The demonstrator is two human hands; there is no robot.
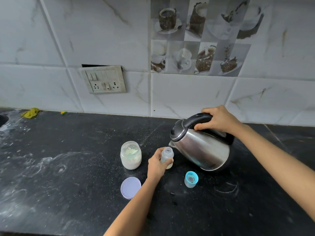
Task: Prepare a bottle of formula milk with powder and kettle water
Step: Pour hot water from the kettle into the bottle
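On the left of the dark surface (pixel 68 167) stands the open powder jar (pixel 130 157), with its pale lid (pixel 130 187) lying flat just in front of it. If your arm bumps that jar, the powder could spill out, because nothing covers it.

Next comes your left hand (pixel 157 165). Its grip is wrapped around the little bottle (pixel 167 156), which stands upright on the surface with its top open. The hole at the top is small. If you let the bottle lean or slide, the water will miss it.

The kettle (pixel 201 143) is tipped, and its spout sits just beside the bottle's mouth. Your right hand (pixel 219 120) has its grip closed tight around the black handle. I cannot see any water coming out. If you tip too fast, I think hot water could splash onto your left fingers and hurt.

The blue bottle cap (pixel 191 179) waits near the kettle's bottom, so the kettle could knock it away when you set it down.
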